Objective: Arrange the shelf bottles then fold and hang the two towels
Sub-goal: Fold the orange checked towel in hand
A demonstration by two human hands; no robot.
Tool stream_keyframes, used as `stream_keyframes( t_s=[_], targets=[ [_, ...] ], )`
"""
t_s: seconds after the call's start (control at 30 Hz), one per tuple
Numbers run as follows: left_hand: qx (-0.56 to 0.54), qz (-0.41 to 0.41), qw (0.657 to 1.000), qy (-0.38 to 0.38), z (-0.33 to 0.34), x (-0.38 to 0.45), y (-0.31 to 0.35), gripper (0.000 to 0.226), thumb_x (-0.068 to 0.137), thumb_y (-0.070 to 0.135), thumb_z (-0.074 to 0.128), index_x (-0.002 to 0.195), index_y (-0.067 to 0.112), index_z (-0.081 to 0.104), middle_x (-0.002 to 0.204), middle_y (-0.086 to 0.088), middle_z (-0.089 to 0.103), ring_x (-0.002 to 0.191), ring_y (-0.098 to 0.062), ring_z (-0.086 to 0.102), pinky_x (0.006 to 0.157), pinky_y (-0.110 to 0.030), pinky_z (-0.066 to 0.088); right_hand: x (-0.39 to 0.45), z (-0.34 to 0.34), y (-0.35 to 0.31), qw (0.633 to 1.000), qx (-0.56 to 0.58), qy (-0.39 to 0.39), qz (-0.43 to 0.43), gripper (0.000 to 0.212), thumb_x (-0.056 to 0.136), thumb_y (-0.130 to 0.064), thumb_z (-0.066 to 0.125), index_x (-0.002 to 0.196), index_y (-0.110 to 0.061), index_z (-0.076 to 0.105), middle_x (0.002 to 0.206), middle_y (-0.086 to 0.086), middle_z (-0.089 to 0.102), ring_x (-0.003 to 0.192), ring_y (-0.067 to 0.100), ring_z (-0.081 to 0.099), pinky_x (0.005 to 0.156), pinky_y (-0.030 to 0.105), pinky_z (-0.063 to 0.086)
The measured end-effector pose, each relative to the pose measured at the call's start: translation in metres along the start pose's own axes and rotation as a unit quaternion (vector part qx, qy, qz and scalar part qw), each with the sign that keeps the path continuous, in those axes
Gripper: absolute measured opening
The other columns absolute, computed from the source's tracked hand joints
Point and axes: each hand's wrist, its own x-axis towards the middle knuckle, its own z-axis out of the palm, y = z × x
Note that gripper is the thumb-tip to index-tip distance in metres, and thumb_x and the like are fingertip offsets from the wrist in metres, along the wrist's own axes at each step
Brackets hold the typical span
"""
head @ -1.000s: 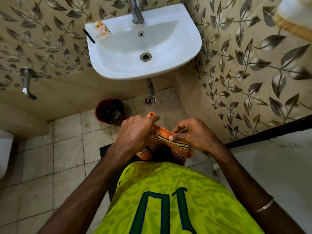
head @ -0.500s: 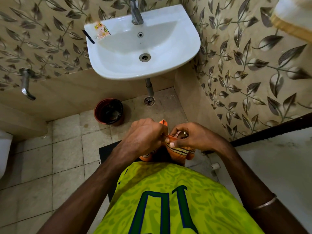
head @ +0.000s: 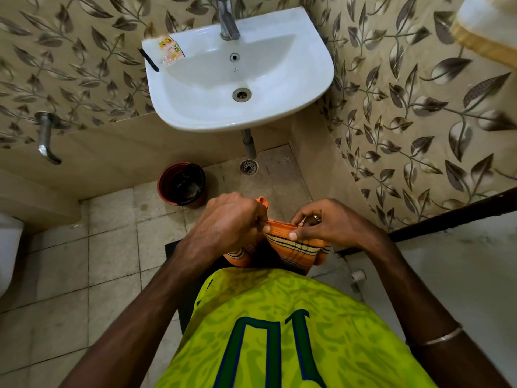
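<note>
Orange striped towel (head: 291, 245) held at waist height, below the sink (head: 313, 88). Left hand (head: 229, 225) and right hand (head: 330, 225) each pinch its top fold. Likely soft, light, floppy; best gripped at corners to keep edges aligned.

Sink (head: 279, 119) ahead – bin (head: 181, 183) below, left.

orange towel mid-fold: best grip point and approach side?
Judging from its pose, take the orange towel along its upper folded edge, from above, one hand near each end. That edge is bunched and raised while the rest hangs down, and the left hand and right hand already pinch it there.
</note>
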Motion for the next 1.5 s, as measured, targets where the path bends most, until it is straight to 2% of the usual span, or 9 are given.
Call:
stream_keyframes(
  t_s=[0.3, 0.4, 0.5, 0.63, 0.8, 1.03, 1.2, 1.37, 1.5],
  targets=[
    [0.014, -0.024, 1.000, -0.013, -0.002, -0.001, -0.003, 0.035, 0.093, 0.049, 0.059, 0.123, 0.031, 0.063, 0.102, 0.002, 0.070, 0.093, -0.018, 0.067, 0.076, -0.037, 0.058, -0.001, 0.007, -0.005, 0.999, -0.012, 0.048, -0.017, 0.008, 0.081, -0.034, 0.082, 0.083, -0.031, 0.075, 0.086, -0.008, 0.076, 0.080, 0.007, 0.074, 0.077, 0.045, 0.063],
    [-0.010, -0.024, 0.999, -0.028, 0.000, 0.000, -0.001, 0.067, 0.087, 0.053, 0.066, 0.147, 0.039, 0.039, 0.125, -0.002, 0.067, 0.110, -0.023, 0.064, 0.081, -0.033, 0.053, -0.001, 0.013, -0.007, 0.998, -0.018, 0.059, -0.026, 0.012, 0.080, -0.034, 0.083, 0.086, -0.025, 0.077, 0.084, -0.008, 0.077, 0.078, 0.006, 0.073, 0.076, 0.046, 0.063],
    [-0.021, 0.003, 0.999, -0.042, 0.001, 0.000, 0.007, 0.083, 0.082, 0.058, 0.068, 0.152, 0.044, 0.025, 0.126, 0.000, 0.067, 0.109, -0.021, 0.064, 0.074, -0.029, 0.048, -0.001, 0.015, -0.010, 0.997, -0.017, 0.061, -0.037, 0.011, 0.080, -0.035, 0.082, 0.085, -0.027, 0.077, 0.085, -0.009, 0.076, 0.080, 0.005, 0.073, 0.076, 0.043, 0.063],
    [-0.018, 0.026, 0.999, -0.031, 0.000, 0.000, 0.014, 0.051, 0.086, 0.064, 0.059, 0.127, 0.033, 0.059, 0.101, 0.000, 0.071, 0.087, -0.018, 0.064, 0.070, -0.031, 0.053, 0.000, 0.015, -0.013, 0.996, -0.019, 0.075, -0.054, 0.009, 0.080, -0.034, 0.082, 0.084, -0.027, 0.078, 0.083, -0.011, 0.076, 0.079, 0.004, 0.072, 0.073, 0.038, 0.063],
    [-0.005, 0.027, 1.000, 0.000, -0.006, -0.002, 0.016, 0.016, 0.094, 0.037, 0.060, 0.107, 0.031, 0.067, 0.087, 0.004, 0.067, 0.083, -0.021, 0.064, 0.070, -0.036, 0.055, -0.001, 0.011, -0.010, 0.997, 0.041, 0.042, -0.052, 0.015, 0.080, -0.033, 0.083, 0.091, -0.024, 0.078, 0.087, -0.008, 0.077, 0.084, 0.007, 0.073, 0.075, 0.034, 0.061],
    [-0.003, 0.040, 0.999, 0.012, -0.012, -0.008, 0.010, 0.018, 0.097, 0.036, 0.057, 0.112, 0.031, 0.067, 0.095, 0.006, 0.071, 0.086, -0.016, 0.066, 0.070, -0.034, 0.056, -0.003, 0.004, 0.004, 0.996, 0.063, -0.063, 0.004, 0.029, 0.078, -0.037, 0.083, 0.104, -0.027, 0.073, 0.106, -0.004, 0.077, 0.098, 0.009, 0.073, 0.085, 0.039, 0.063],
    [-0.013, 0.028, 1.000, -0.005, -0.014, -0.010, 0.004, 0.026, 0.098, 0.039, 0.056, 0.121, 0.032, 0.066, 0.104, 0.006, 0.072, 0.094, -0.015, 0.067, 0.074, -0.031, 0.056, -0.003, -0.003, 0.001, 0.998, 0.054, -0.031, 0.001, 0.028, 0.078, -0.031, 0.085, 0.102, -0.022, 0.073, 0.093, -0.002, 0.077, 0.088, 0.010, 0.075, 0.075, 0.033, 0.063],
    [-0.020, 0.015, 1.000, -0.001, -0.014, -0.010, -0.001, 0.031, 0.098, 0.040, 0.057, 0.126, 0.031, 0.065, 0.107, 0.008, 0.072, 0.094, -0.011, 0.066, 0.061, -0.022, 0.045, -0.003, -0.003, -0.003, 0.999, 0.031, 0.004, -0.018, 0.019, 0.078, -0.031, 0.085, 0.094, -0.023, 0.078, 0.091, -0.005, 0.078, 0.083, 0.007, 0.075, 0.073, 0.034, 0.063],
    [-0.018, 0.001, 1.000, -0.008, -0.017, -0.011, -0.002, 0.031, 0.098, 0.038, 0.056, 0.126, 0.030, 0.065, 0.109, 0.006, 0.072, 0.097, -0.013, 0.067, 0.071, -0.030, 0.056, -0.004, -0.001, -0.007, 0.999, 0.012, 0.029, -0.033, 0.010, 0.080, -0.032, 0.083, 0.086, -0.027, 0.078, 0.087, -0.008, 0.078, 0.081, 0.005, 0.074, 0.074, 0.039, 0.064]
  ],
)
